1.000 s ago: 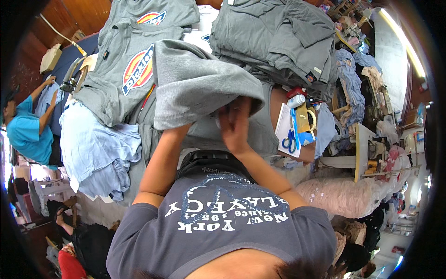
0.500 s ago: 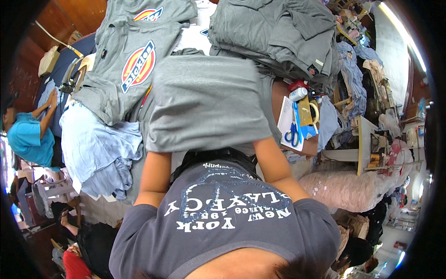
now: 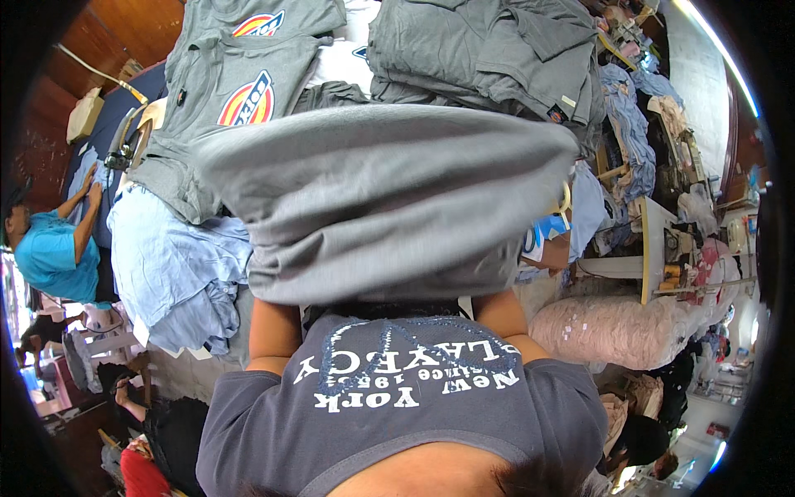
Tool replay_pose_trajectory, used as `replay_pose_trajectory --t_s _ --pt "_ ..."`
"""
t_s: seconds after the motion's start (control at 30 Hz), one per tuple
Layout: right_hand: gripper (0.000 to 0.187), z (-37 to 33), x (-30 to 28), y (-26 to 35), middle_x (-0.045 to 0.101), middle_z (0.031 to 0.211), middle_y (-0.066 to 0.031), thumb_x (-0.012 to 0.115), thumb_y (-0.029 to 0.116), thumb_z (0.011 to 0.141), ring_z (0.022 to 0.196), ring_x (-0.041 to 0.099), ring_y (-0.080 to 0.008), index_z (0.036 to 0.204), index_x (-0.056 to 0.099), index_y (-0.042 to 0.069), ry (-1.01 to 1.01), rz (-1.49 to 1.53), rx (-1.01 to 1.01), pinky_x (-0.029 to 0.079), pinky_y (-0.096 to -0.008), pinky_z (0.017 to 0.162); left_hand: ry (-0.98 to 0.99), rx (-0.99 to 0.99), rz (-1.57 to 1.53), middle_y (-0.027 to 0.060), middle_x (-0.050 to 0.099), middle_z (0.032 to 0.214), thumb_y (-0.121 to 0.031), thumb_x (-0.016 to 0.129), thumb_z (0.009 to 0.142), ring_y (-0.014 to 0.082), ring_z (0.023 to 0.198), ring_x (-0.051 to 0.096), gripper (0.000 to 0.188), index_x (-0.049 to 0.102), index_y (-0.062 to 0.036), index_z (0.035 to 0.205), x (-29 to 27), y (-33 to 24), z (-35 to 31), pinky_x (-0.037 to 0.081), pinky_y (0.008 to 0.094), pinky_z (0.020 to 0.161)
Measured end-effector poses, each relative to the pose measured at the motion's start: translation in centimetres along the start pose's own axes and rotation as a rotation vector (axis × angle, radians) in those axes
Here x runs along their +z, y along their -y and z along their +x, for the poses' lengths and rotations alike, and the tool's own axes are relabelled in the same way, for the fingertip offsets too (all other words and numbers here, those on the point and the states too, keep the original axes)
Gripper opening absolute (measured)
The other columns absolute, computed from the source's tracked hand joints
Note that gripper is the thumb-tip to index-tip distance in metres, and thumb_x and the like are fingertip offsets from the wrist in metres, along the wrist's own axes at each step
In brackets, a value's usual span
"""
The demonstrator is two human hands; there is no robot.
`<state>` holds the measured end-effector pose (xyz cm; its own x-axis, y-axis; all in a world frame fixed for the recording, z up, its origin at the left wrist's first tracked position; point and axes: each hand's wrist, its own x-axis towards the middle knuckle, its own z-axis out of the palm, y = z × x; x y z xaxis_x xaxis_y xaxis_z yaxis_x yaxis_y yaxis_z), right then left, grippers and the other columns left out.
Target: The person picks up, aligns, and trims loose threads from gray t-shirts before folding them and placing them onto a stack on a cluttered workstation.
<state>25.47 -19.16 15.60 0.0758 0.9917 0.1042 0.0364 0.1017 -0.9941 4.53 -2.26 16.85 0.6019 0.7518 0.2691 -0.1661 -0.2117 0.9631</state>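
A grey T-shirt [image 3: 381, 199] is spread wide in front of my chest, bulging and blurred by motion. My left forearm [image 3: 276, 330] goes up under its lower left edge, and my right forearm [image 3: 499, 321] goes under the lower right. Both hands are hidden by the cloth, so their fingers do not show. Behind it on the left lies another grey T-shirt [image 3: 203, 99] with a red, yellow and blue printed emblem. A thick pile of folded dark grey shirts [image 3: 455, 54] stands at the far right of the work surface.
Light blue cloth [image 3: 178, 265] hangs at my left. To the right, the T-shirt partly covers a blue item [image 3: 551, 225] and a tape roll [image 3: 566, 203]. A pink wrapped bundle [image 3: 609, 330] lies farther right. A person in a turquoise shirt [image 3: 58, 253] works at far left.
The T-shirt has widened and billowed out to both sides, its right part now covering the scissors and paper. My forearms have drawn slightly nearer to my body.
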Motion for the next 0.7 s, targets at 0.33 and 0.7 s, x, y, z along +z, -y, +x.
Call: replay_pose_trajectory --t_s 0.33,0.7 --pt "0.041 -1.0 1.2 1.7 0.049 0.104 -0.0132 0.045 0.032 0.084 0.095 0.046 -0.0207 0.109 0.044 0.0 0.281 -0.032 -0.03 0.035 -0.0289 0.084 0.061 0.017 0.003 0.0151 0.055 0.097 -0.031 0.055 0.078 0.0235 0.087 0.054 0.032 0.055 -0.0041 0.095 0.1 -1.3 -1.2 0.042 0.0364 0.07" --pt "0.038 -3.2 1.4 2.8 0.052 0.099 -0.0126 0.047 0.032 0.084 0.091 0.048 -0.0207 0.104 0.047 0.0 0.456 -0.027 -0.062 0.037 -0.029 0.081 0.124 0.069 -0.014 0.0155 0.054 0.098 -0.033 0.054 0.078 0.0232 0.087 0.054 0.032 0.056 -0.0044 0.094 -0.7 -2.9 -2.2 0.042 0.0371 0.068"
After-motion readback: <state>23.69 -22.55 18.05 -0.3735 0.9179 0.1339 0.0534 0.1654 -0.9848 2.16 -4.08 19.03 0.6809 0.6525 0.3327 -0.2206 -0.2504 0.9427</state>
